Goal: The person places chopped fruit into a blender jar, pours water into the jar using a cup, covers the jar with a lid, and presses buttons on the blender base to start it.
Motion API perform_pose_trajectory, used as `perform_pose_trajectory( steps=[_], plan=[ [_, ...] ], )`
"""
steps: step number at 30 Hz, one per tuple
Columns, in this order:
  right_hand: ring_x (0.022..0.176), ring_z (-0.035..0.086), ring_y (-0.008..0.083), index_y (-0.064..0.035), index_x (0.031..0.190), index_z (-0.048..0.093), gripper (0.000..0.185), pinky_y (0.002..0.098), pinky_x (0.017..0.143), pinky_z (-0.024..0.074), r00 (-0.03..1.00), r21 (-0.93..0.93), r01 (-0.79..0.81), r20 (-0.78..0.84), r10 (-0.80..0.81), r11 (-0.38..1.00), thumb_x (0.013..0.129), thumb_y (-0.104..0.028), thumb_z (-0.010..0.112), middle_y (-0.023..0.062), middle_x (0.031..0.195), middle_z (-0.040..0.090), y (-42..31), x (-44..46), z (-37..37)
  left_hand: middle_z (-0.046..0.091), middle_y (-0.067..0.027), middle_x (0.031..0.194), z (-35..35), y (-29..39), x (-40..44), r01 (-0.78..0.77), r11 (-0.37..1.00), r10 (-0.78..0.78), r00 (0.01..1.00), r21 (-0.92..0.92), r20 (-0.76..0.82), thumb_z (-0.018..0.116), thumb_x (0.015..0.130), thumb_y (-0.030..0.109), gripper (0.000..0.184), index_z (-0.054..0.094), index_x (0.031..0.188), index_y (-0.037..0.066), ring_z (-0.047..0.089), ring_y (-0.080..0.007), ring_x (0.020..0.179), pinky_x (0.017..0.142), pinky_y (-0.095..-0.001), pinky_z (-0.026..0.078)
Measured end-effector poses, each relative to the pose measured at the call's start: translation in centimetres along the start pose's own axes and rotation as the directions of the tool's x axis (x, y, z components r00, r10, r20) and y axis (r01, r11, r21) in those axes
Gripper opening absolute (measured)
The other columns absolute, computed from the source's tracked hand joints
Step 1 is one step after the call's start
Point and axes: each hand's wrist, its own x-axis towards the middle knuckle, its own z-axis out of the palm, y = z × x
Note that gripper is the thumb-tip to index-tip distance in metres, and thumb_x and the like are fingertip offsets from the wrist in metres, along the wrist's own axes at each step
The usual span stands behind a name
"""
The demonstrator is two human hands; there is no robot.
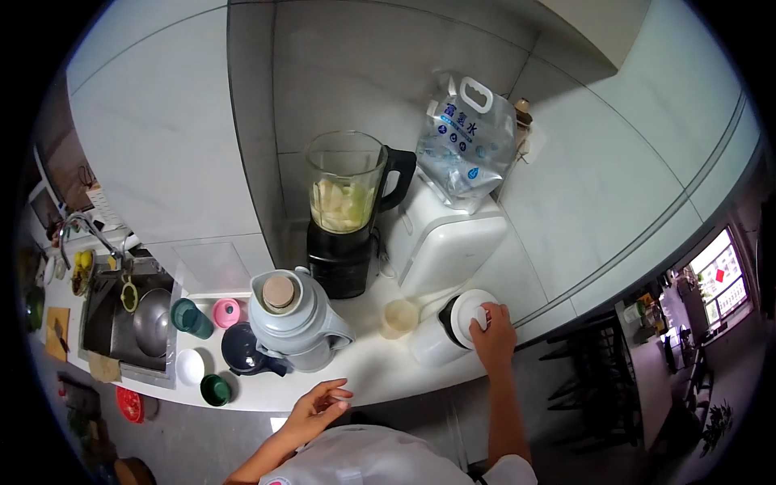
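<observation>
Right hand (491,333) gripping a round white lid (469,319) on the counter's right side.

Its fingers close on the raised knob of the smooth lid, which sits tilted over the dark mouth of a white cylindrical canister (436,341); the left hand (319,411) hovers at the counter edge, fingers loosely bent and holding nothing. Behind stand a clear blender jug (346,182) with pale chunks inside and a boxy white appliance (453,242) bearing a crinkly plastic water bag (467,149). The glossy white counter (368,368) curves past a steel sink (121,327), under large grey tiles.
</observation>
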Motion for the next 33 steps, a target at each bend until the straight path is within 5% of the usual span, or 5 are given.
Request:
perform_pose_trajectory(
  steps=[5, 10, 18, 24, 33],
  plan=[
    [0.096, 0.059, 0.0354, -0.0054, 0.110, 0.056, 0.035, 0.0456, 0.079, 0.0481, 0.993, -0.092, 0.070, 0.106, -0.061, 0.993, 0.077, -0.014, 0.066, 0.0144, 0.105, 0.056, 1.4, -0.1, 2.0, 0.061, -0.0119, 0.115, -1.6, -0.1, -2.5, 0.110, 0.991, -0.123, 0.970, -0.072, -0.212, 0.060, 0.096, 0.014, 0.044, 0.046, 0.135, -0.001, 0.061, -0.0185, 0.102, 0.092, -0.0300, 0.048],
    [0.094, 0.057, 0.0392, -0.0051, 0.112, 0.054, 0.036, 0.0467, 0.076, 0.0471, 0.991, -0.039, 0.137, 0.007, -0.136, 0.990, 0.078, -0.013, 0.065, 0.0156, 0.104, 0.053, 2.1, -0.2, 3.3, 0.063, -0.0120, 0.113, -1.8, 0.7, -3.1, 0.147, 0.982, -0.179, 0.919, -0.114, -0.351, 0.061, 0.096, 0.017, 0.042, 0.048, 0.132, -0.001, 0.062, -0.0197, 0.101, 0.092, -0.0320, 0.050],
    [0.098, 0.056, 0.0418, 0.0012, 0.113, 0.052, 0.037, 0.0473, 0.082, 0.0457, 0.983, 0.010, 0.180, 0.031, -0.180, 0.984, 0.079, -0.011, 0.063, 0.0215, 0.107, 0.053, 2.0, -0.2, 3.0, 0.064, -0.0122, 0.110, -1.6, 1.2, -2.1, 0.057, 0.995, -0.082, 0.931, -0.080, -0.356, 0.060, 0.097, 0.018, 0.039, 0.051, 0.130, 0.000, 0.063, -0.0189, 0.099, 0.090, -0.0313, 0.050],
    [0.087, 0.058, 0.0388, -0.0041, 0.107, 0.055, 0.033, 0.0455, 0.074, 0.0475, 0.980, 0.180, 0.193, 0.021, -0.200, 0.965, 0.076, -0.008, 0.064, 0.0156, 0.099, 0.054, 3.2, 0.0, 3.6, 0.064, -0.0119, 0.110, -1.5, 0.7, -2.0, 0.024, 0.996, -0.055, 0.930, -0.088, -0.365, 0.061, 0.096, 0.019, 0.039, 0.052, 0.129, -0.001, 0.063, -0.0185, 0.098, 0.088, -0.0304, 0.051],
    [0.084, 0.059, 0.0396, -0.0044, 0.102, 0.055, 0.031, 0.0485, 0.070, 0.0489, 0.984, -0.020, 0.173, 0.036, -0.172, 0.985, 0.074, -0.012, 0.064, 0.0157, 0.099, 0.054, 1.8, 0.3, 3.2, 0.065, -0.0129, 0.111, -1.6, 0.4, -3.6, 0.039, 0.995, -0.075, 0.891, -0.089, -0.447, 0.060, 0.097, 0.020, 0.038, 0.053, 0.128, -0.002, 0.064, -0.0193, 0.098, 0.089, -0.0302, 0.050]
  ],
)
